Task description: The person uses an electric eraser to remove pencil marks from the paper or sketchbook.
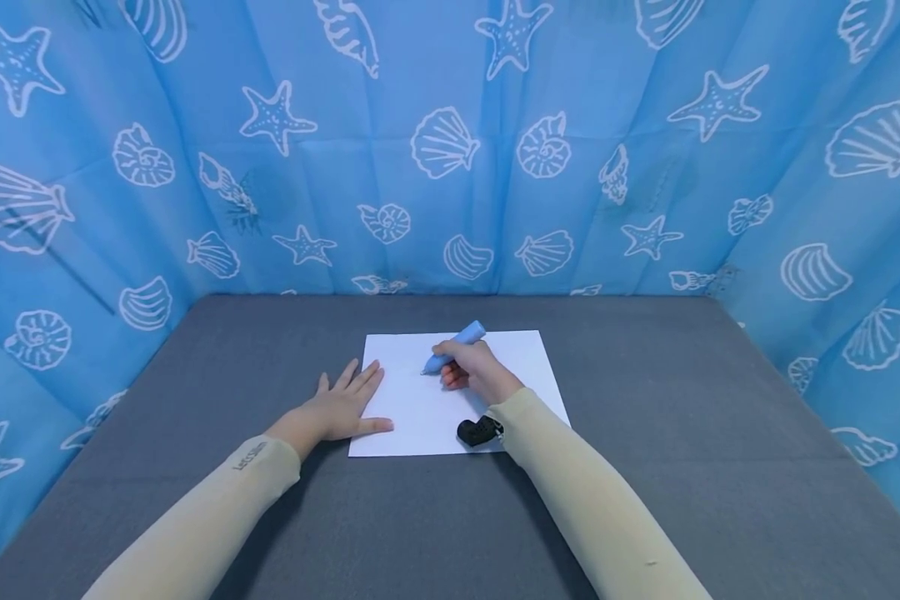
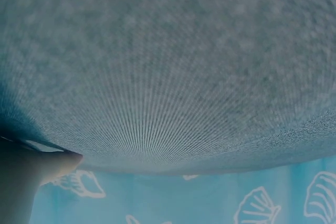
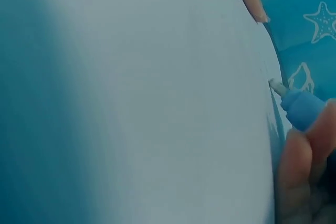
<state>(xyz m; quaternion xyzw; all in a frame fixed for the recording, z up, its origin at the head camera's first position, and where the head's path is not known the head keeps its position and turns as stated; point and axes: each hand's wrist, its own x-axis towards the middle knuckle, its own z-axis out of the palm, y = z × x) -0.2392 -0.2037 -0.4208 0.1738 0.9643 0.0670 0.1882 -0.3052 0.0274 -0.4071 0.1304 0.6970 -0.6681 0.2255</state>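
A white sheet of paper (image 1: 412, 417) lies on the grey table. My right hand (image 1: 480, 367) pinches a thick blue pen (image 1: 471, 332), its back end tilted up to the right and its narrow tip at the paper's upper middle. In the right wrist view the fingers (image 3: 296, 156) hold the pen (image 3: 302, 106) close to its tip, at the paper (image 3: 173, 93). My left hand (image 1: 337, 410) lies flat with spread fingers, fingertips and thumb on the paper's left edge. Only part of the left hand (image 2: 55, 166) shows in the left wrist view.
A black device (image 1: 478, 431) sits at my right wrist, over the paper's lower edge. The grey tabletop (image 1: 645, 375) extends on both sides of the sheet. Blue curtains (image 1: 375, 167) with white shells and starfish hang behind and along the sides.
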